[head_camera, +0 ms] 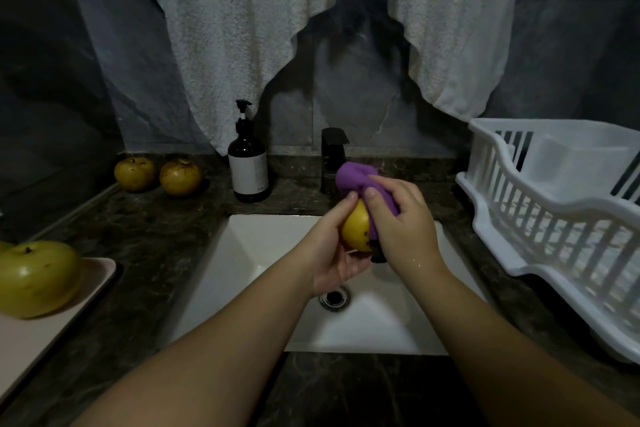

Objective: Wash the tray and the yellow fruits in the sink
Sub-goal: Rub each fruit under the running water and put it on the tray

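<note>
At frame centre, above the white square sink (263, 253), the left hand (334, 253) grips a round yellow fruit (356, 229); the right hand (403, 222) presses a bunched purple cloth (356, 178) against it.

Dark brown pump soap bottle with a white label (248, 166) on the dark marble counter (138, 236), black faucet (333, 156) beside it, white plastic slatted dish rack (554, 218) at right, white towel (277, 28) hanging above
</note>
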